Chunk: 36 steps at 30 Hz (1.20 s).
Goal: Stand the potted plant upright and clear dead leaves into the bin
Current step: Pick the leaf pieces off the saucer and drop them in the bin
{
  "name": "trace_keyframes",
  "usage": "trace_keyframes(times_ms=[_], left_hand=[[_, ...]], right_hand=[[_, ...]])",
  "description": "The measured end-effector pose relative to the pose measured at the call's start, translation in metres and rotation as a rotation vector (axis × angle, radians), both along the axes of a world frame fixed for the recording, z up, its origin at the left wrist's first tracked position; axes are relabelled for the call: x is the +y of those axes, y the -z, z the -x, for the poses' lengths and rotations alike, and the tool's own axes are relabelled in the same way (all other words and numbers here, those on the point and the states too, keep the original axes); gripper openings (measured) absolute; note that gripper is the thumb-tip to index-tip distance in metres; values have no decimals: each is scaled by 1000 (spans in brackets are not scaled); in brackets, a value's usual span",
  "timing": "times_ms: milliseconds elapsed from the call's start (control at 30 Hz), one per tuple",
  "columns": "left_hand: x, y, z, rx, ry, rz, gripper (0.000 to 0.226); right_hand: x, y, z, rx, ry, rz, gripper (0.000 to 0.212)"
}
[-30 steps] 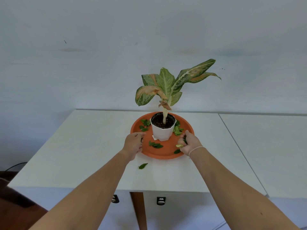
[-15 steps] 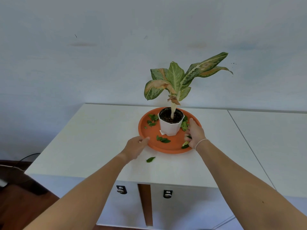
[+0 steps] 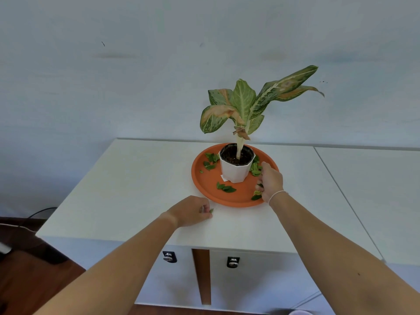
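The potted plant stands upright in a white pot (image 3: 236, 171) on an orange round tray (image 3: 204, 178). Several small green leaves (image 3: 226, 188) lie scattered on the tray around the pot. My left hand (image 3: 189, 211) rests on the white table in front of the tray, its fingertips pinching a small green leaf (image 3: 211, 210). My right hand (image 3: 270, 181) is on the right part of the tray, fingers curled around leaf pieces (image 3: 257, 195), its forefinger reaching toward more leaves (image 3: 255, 170) beside the pot.
The white table (image 3: 136, 178) stands against a pale wall, with a second table top (image 3: 368, 189) joined at the right. Two drawer locks (image 3: 169, 256) show below the front edge. Wooden floor lies at the lower left. No bin is in view.
My left hand has drawn back from the tray rim to the table and taken the loose leaf there. My right hand has moved up the tray's right side toward the pot.
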<state>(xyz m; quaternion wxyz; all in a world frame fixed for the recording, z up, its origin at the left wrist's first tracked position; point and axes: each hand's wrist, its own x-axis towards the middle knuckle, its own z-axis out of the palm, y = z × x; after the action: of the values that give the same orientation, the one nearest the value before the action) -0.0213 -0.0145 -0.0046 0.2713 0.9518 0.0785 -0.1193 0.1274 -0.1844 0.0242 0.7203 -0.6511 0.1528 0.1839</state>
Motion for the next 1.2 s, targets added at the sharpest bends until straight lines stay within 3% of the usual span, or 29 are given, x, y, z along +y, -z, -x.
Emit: trace_keyframes(times_ms=[200,533,767,933,1067,1200], left_hand=[[-2,1,1,-36,31,37,31],[-3,-17,-16,-339,-393,551,41],[-13,-24,-37,-331,-383,413,24],[-19,-28,-52,-314,-275,210,29],[-24,-25,-64,-193,-268,-16,40],[-29,-23,-71,-62,-266,-159,47]], right_hand=[[-5,1,0,-18,-21,23,34],[-8,8,-8,-102,-65,131,38],[-5,12,-10,-141,-74,194,40],[-15,8,-16,-183,-156,253,37],[-19,8,-24,-374,-235,438,50],[-21,0,-23,-449,-569,822,52]])
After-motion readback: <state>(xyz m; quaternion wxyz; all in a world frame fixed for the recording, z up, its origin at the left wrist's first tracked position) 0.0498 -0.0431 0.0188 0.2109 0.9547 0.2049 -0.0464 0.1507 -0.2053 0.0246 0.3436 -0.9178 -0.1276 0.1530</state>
